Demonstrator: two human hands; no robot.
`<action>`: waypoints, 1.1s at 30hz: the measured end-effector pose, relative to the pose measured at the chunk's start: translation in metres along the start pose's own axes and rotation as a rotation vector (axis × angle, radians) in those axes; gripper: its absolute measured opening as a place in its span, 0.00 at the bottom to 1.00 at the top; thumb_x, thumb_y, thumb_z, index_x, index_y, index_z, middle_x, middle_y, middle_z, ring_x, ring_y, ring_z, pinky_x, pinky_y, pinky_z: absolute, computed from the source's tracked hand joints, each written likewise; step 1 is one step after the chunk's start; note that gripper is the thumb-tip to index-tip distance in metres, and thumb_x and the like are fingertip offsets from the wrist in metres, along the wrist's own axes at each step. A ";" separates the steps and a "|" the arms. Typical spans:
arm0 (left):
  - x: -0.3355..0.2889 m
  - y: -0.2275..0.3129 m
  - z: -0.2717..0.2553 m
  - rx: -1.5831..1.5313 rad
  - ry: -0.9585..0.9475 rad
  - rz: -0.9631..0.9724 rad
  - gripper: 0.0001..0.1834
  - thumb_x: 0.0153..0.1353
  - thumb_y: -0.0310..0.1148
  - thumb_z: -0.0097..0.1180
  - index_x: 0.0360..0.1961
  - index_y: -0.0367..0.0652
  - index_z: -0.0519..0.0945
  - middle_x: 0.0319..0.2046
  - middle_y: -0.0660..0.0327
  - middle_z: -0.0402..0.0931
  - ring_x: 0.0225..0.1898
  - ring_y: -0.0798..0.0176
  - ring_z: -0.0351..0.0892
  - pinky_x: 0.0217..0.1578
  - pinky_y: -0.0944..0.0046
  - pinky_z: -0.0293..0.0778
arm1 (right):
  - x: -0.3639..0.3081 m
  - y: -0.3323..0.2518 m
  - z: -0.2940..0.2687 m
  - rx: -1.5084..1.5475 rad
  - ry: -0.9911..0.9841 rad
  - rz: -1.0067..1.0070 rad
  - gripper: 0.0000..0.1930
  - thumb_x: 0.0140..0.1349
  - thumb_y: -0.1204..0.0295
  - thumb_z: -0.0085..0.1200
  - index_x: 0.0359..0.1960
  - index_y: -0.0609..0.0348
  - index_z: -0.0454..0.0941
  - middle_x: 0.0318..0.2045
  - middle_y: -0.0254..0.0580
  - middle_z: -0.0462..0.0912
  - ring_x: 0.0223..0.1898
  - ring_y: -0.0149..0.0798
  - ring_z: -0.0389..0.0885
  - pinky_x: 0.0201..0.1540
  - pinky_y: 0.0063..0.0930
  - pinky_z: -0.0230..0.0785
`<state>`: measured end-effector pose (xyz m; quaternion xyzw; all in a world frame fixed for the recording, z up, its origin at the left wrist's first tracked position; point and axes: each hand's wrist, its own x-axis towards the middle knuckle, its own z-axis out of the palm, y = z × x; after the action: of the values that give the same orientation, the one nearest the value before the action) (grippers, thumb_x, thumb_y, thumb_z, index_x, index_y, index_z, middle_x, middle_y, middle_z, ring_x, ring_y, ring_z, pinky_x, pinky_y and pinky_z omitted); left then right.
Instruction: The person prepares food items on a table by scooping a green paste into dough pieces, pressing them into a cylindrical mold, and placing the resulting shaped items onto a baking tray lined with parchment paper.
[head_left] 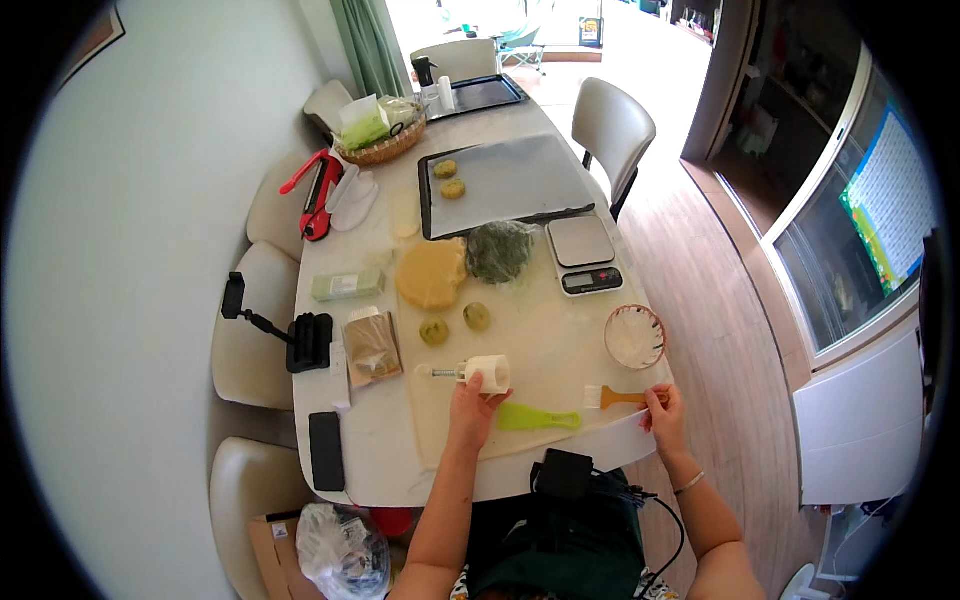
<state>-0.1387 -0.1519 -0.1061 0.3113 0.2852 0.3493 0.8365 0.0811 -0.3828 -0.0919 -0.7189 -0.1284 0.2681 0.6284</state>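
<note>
**Hands at the press and the brush**

The left hand (470, 398) closes around a white cylinder press (485, 372) that lies on its side on the pale mat (432, 440), its thin plunger rod pointing to the left. The right hand (664, 408) pinches the orange handle of a small pastry brush (615, 397), whose white bristles point toward the press; brush and press are still apart. I judge the step in hand is the dusting of the press. The next move calls for bringing the bristles into the open mouth of the press while the left hand keeps it steady.

The long white table (560, 340) has a smooth, slightly marbled top. A dark baking tray (430, 205) lined with grey paper carries two small pressed cakes (449, 178), round and yellow-green. Nearer lies a flat yellow dough slab (431, 272), soft and matte, touching a rough dark green filling mass (500, 250). A square metal kitchen scale (583, 252) stands just beside it. The round bowl (635, 337) holds white powder, near the brush. Two small dough balls (455, 324), greenish, wait above the mat. A light green plastic scraper (535, 418) lies flat between the hands.
</note>
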 end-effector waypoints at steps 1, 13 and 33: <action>-0.003 0.001 -0.002 0.022 0.014 0.005 0.20 0.67 0.39 0.47 0.55 0.41 0.66 0.50 0.57 0.72 0.50 0.57 0.74 0.50 0.52 0.74 | 0.001 -0.001 -0.001 -0.080 0.004 -0.014 0.06 0.63 0.72 0.53 0.33 0.62 0.73 0.21 0.41 0.77 0.19 0.28 0.74 0.20 0.22 0.66; -0.021 0.002 0.003 0.165 0.247 0.011 0.13 0.63 0.36 0.55 0.43 0.36 0.76 0.38 0.59 0.79 0.37 0.65 0.80 0.39 0.66 0.79 | 0.002 -0.002 0.008 -0.965 0.132 -0.491 0.11 0.54 0.68 0.59 0.34 0.59 0.73 0.37 0.46 0.70 0.31 0.46 0.79 0.30 0.36 0.72; -0.025 -0.010 0.000 0.107 0.244 0.022 0.15 0.64 0.36 0.54 0.45 0.37 0.73 0.40 0.59 0.78 0.40 0.64 0.79 0.42 0.64 0.78 | 0.055 -0.052 0.155 -0.586 -0.783 -0.681 0.19 0.50 0.76 0.53 0.46 0.58 0.74 0.41 0.51 0.76 0.43 0.51 0.76 0.45 0.40 0.70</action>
<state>-0.1498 -0.1766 -0.1062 0.3139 0.3999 0.3780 0.7738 0.0495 -0.2155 -0.0637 -0.6283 -0.6426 0.2501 0.3602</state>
